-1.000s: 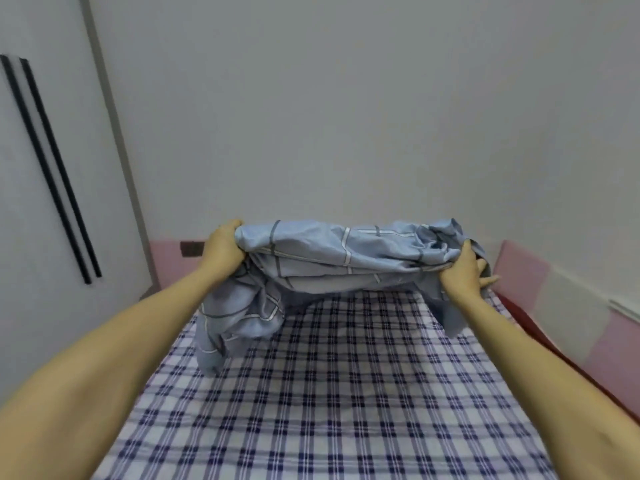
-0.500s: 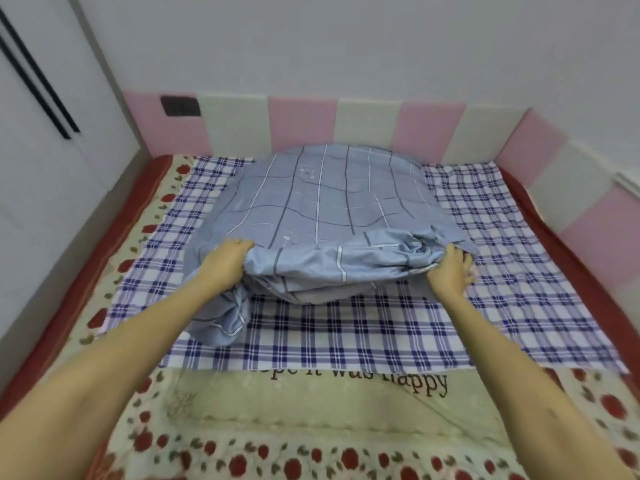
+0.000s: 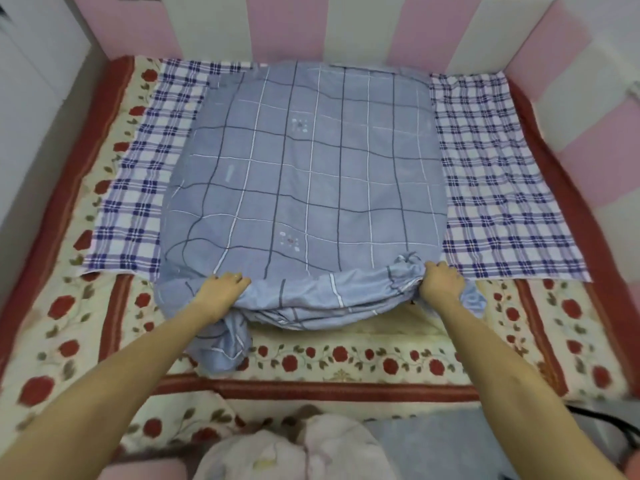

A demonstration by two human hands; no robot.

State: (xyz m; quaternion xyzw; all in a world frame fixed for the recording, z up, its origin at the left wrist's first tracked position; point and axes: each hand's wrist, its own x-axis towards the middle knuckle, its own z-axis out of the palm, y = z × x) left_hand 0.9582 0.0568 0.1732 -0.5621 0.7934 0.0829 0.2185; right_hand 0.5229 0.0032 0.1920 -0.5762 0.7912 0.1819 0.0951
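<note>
Spreading step: our left hand (image 3: 221, 293) and right hand (image 3: 441, 284) each grip the blue duvet cover (image 3: 304, 174) at its bunched hem; next, we judge, tugging it flat.

Single head cam, wide-angle. It sat above the near edge of the bed (image 3: 381, 365), faced forward and pitched steeply down. Close range: forearms spanned from the bottom corners to mid-frame, with left hand (image 3: 221, 292) and right hand (image 3: 441, 284) on the sheet (image 3: 311, 168). Top of frame took in the padded wall (image 3: 284, 26). Bed sides bowed outward from lens distortion. Full bed width fit in frame.
</note>
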